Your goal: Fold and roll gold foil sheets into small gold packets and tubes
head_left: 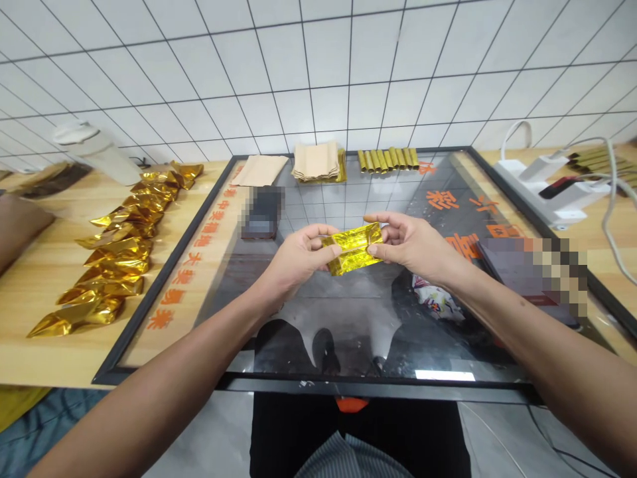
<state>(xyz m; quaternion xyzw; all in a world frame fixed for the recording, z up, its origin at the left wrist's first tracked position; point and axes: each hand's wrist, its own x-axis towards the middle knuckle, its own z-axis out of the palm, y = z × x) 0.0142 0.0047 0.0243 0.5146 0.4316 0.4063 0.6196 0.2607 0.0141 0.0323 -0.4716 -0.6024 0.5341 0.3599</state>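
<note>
Glass panel (318,302) with paper stack (315,160) and gold tubes (388,160) beyond gold foil (354,249) in the grip of left hand (304,253) and right hand (407,243)

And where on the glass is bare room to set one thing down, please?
Bare glass lies between the left hand, right hand and the near edge of the black frame. Another patch lies beyond the hands, bordered by the dark phone and gold tubes. Crowded: the far edge, with brown paper stacks, and right, with a flat dark device.
</note>
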